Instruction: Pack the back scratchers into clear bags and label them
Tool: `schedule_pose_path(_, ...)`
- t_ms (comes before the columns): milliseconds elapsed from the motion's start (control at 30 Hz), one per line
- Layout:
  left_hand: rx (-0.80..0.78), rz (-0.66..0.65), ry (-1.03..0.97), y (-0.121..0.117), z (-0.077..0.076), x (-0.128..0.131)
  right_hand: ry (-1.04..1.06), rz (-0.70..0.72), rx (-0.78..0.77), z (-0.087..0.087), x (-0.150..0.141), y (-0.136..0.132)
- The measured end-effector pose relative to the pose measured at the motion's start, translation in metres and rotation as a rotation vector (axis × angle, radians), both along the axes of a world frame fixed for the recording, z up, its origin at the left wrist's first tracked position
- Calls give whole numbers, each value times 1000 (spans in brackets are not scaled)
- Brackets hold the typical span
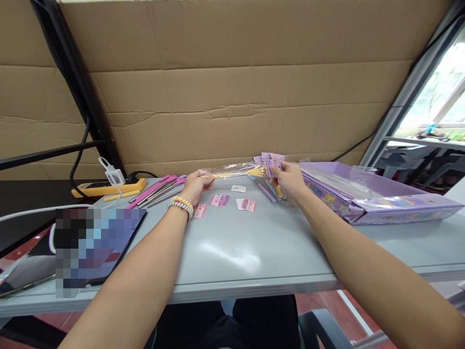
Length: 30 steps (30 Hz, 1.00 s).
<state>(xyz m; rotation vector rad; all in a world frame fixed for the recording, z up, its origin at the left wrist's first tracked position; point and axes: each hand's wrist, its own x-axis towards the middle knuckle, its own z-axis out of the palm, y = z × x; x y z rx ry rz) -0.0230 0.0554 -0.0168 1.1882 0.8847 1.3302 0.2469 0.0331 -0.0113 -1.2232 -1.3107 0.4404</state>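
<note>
A brown cardboard panel [232,87] backs the grey desk [254,252]. At the right of the desk lies an open purple box [407,207]; at the left are a partly blurred tablet [132,237] and a yellow power strip [136,186]. Smaller still is the long clear wrapper [232,169], stretched between the person's two hands above the far part of the desk, with a yellow-headed rod [255,171] inside it. Bundled pink and metallic rods [154,190] lie near the left hand, grey and purple rods [267,193] under the right, and small printed cards [220,199] between the forearms.

To handle the wrapper well, both ends should be supported together and the film drawn only lightly taut, since thin plastic like this would probably crease or split under a hard pull. Keeping it raised clear of the cards would avoid sweeping them about.

The fingers of the left hand [198,185] are closed in a narrow pinch on the wrapper's left end. Those of the right hand [288,179] are drawn together at its other end, beside purple labels [269,157]; exactly where each fingertip presses cannot be told.
</note>
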Motion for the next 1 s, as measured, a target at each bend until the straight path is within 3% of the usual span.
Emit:
schedule_pose_path(400,24,-68,36,3,-4,0,91,-66,35,0,-4,-1)
schedule_pose_path(667,101,-119,-178,1,3,5,562,339,102,18,-10,-18)
schedule_pose_path(833,111,-142,-222,-11,12,16,395,494,-57,17,-21,-26)
schedule_pose_path(1000,72,-215,-94,-22,10,33,252,559,-147,8,-41,-25)
